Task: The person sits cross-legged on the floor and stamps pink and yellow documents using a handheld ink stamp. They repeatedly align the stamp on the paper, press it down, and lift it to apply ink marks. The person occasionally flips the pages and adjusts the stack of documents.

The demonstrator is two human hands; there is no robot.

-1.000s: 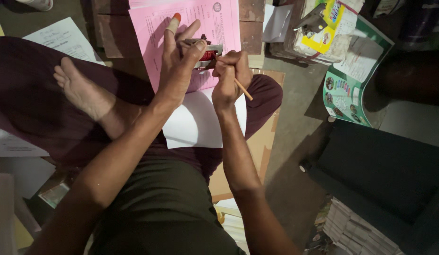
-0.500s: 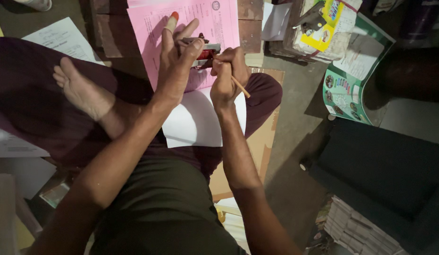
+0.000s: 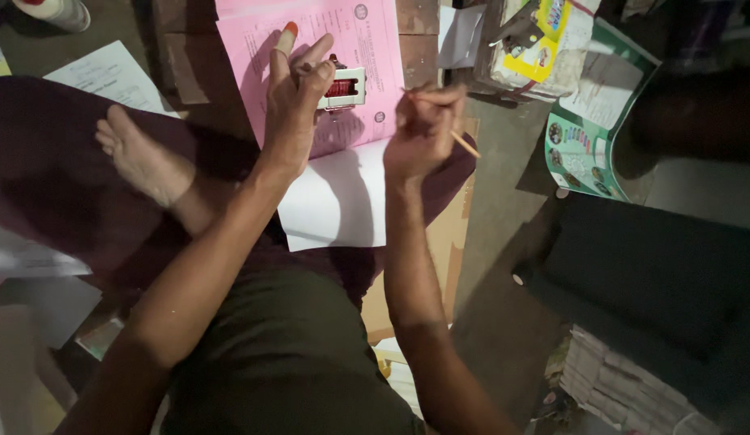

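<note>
The left hand [image 3: 298,101] is gripping a boxy white-and-red stamping device [image 3: 342,87] with curled fingers, its long axis lying across the smooth pink sheet [image 3: 346,40] beneath it. Just right of the device, the right hand [image 3: 423,129] is pinching a thin wooden stick [image 3: 465,145], angling away down-right.

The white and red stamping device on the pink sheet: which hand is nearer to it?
Left. The left hand grips the stamping device; the right hand holds a thin stick apart, beside it.
</note>
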